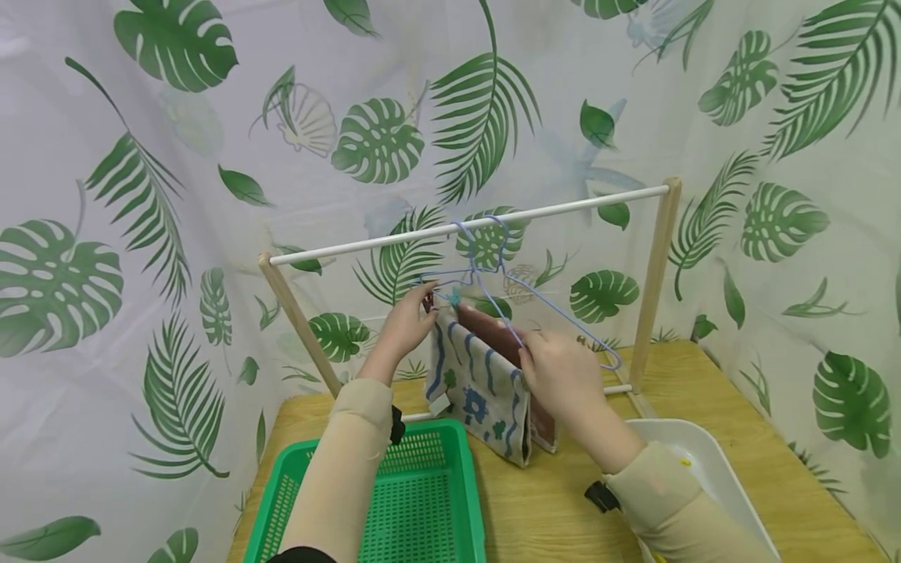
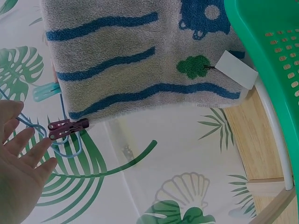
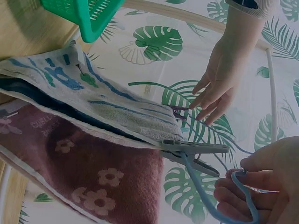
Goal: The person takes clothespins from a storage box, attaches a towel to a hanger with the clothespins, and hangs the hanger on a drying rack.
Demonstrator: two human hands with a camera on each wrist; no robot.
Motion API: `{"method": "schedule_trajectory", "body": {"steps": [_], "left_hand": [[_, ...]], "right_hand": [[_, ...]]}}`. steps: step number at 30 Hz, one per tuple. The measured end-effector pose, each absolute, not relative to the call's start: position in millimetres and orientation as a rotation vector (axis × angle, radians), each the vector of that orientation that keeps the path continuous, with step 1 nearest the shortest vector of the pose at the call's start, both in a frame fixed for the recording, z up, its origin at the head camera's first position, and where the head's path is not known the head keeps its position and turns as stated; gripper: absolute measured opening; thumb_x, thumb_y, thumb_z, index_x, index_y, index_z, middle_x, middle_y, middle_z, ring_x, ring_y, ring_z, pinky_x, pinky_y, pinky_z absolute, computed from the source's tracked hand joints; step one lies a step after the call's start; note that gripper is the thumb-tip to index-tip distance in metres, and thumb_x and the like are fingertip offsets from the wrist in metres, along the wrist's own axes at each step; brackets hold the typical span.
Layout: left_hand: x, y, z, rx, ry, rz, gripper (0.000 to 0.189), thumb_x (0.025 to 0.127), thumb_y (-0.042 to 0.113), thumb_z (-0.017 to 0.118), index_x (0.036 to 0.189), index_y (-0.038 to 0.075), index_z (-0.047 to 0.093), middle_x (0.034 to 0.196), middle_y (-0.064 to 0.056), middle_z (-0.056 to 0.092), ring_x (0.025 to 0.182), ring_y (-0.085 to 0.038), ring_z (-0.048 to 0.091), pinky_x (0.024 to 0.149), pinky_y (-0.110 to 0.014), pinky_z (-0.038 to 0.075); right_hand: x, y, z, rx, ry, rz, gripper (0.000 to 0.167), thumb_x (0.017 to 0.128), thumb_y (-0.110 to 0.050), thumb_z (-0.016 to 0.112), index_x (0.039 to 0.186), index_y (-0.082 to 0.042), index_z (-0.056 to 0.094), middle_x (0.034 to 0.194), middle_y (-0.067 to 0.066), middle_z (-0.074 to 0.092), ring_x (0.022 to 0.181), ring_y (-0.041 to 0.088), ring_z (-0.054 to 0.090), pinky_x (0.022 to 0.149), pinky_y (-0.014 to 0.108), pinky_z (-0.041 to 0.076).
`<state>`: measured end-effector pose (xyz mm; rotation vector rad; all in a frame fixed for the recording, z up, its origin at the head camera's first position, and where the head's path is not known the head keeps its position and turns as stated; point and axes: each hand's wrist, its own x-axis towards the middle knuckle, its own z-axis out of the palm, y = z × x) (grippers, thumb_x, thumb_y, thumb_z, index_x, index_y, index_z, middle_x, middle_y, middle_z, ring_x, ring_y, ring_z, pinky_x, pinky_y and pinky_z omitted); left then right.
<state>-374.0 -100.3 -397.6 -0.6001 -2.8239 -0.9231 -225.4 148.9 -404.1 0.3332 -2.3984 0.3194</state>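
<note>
A white towel with blue wavy stripes (image 1: 479,383) hangs from a blue clothes hanger (image 1: 496,305) on the rail. Behind it hangs a reddish-brown towel with pale flowers (image 3: 98,182). My left hand (image 1: 407,324) is at the white towel's left top corner, fingers apart, beside a dark red clothespin (image 2: 67,128) clipped there. A teal clothespin (image 2: 46,92) shows nearby. My right hand (image 1: 563,375) pinches the hanger's right end, a wire loop (image 3: 243,186) in the right wrist view. Next to its fingers a grey clothespin (image 3: 194,149) grips the white towel's other top corner.
The white rail (image 1: 563,209) runs between wooden posts (image 1: 655,289) on a wooden table (image 1: 549,512). A second blue hanger (image 1: 563,306) hangs just behind. A green basket (image 1: 475,485) stands front left, a white tray (image 1: 725,461) front right. Leaf-print curtain surrounds the table.
</note>
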Motion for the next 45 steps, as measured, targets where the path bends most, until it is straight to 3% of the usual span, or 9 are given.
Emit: {"method": "schedule_trajectory", "body": {"steps": [5, 10, 14, 21, 27, 34, 45], "left_hand": [[-375.3, -104.5, -399.5, -0.586, -2.816, -0.920, 0.054, 0.110, 0.016, 0.056, 0.162, 0.011, 0.043, 0.150, -0.020, 0.058, 0.134, -0.037, 0.060, 0.113, -0.054, 0.050], [-372.1, -107.2, -400.2, -0.593, -2.817, -0.946, 0.053, 0.110, 0.014, 0.055, 0.162, 0.012, 0.044, 0.149, -0.020, 0.058, 0.131, -0.037, 0.060, 0.110, -0.055, 0.051], [-370.9, -109.0, -400.1, -0.589, -2.818, -0.927, 0.054, 0.110, 0.014, 0.056, 0.162, 0.010, 0.043, 0.155, -0.019, 0.055, 0.138, -0.037, 0.057, 0.115, -0.055, 0.049], [-363.6, -120.6, -401.4, -0.603, -2.823, -0.899, 0.056, 0.109, 0.014, 0.057, 0.162, 0.004, 0.041, 0.165, -0.019, 0.046, 0.155, -0.038, 0.043, 0.129, -0.053, 0.037], [-339.3, -141.0, -403.7, -0.666, -2.906, -0.773, 0.054, 0.110, 0.018, 0.057, 0.160, 0.004, 0.044, 0.162, -0.021, 0.049, 0.151, -0.040, 0.047, 0.125, -0.056, 0.042], [-301.3, -175.1, -417.5, -0.732, -2.941, -0.674, 0.047, 0.108, 0.015, 0.061, 0.153, 0.002, 0.052, 0.154, -0.022, 0.057, 0.145, -0.041, 0.052, 0.120, -0.058, 0.046], [-245.2, -219.4, -438.8, -0.635, -2.890, -0.674, 0.029, 0.105, 0.009, 0.065, 0.132, -0.001, 0.070, 0.136, -0.022, 0.069, 0.130, -0.043, 0.064, 0.109, -0.059, 0.054]], "right_hand": [[-227.6, 153.3, -404.5, 0.324, -2.416, 0.311, 0.016, 0.092, -0.012, 0.080, 0.096, 0.001, 0.074, 0.082, 0.015, 0.072, 0.071, 0.037, 0.069, 0.053, 0.050, 0.059], [-226.6, 158.7, -404.7, 0.322, -2.438, 0.313, 0.024, 0.093, -0.011, 0.079, 0.111, 0.004, 0.076, 0.093, 0.018, 0.076, 0.080, 0.037, 0.072, 0.063, 0.050, 0.063], [-227.3, 162.6, -405.6, 0.322, -2.418, 0.296, 0.024, 0.092, -0.011, 0.080, 0.110, 0.005, 0.076, 0.093, 0.018, 0.076, 0.080, 0.036, 0.072, 0.063, 0.048, 0.064], [-224.2, 168.9, -402.8, 0.323, -2.401, 0.265, 0.021, 0.093, -0.010, 0.078, 0.107, 0.006, 0.076, 0.096, 0.019, 0.076, 0.083, 0.036, 0.074, 0.067, 0.047, 0.065], [-216.7, 179.1, -403.8, 0.351, -2.334, 0.271, 0.013, 0.090, -0.008, 0.081, 0.093, 0.002, 0.072, 0.086, 0.015, 0.071, 0.071, 0.032, 0.068, 0.051, 0.044, 0.058], [-207.3, 190.2, -407.5, 0.360, -2.316, 0.258, 0.012, 0.086, -0.006, 0.081, 0.087, 0.002, 0.072, 0.078, 0.012, 0.065, 0.065, 0.029, 0.061, 0.046, 0.040, 0.053], [-187.1, 207.2, -427.3, 0.301, -2.491, 0.255, 0.018, 0.088, -0.009, 0.082, 0.099, 0.003, 0.075, 0.089, 0.017, 0.073, 0.070, 0.031, 0.068, 0.050, 0.040, 0.056]]}}
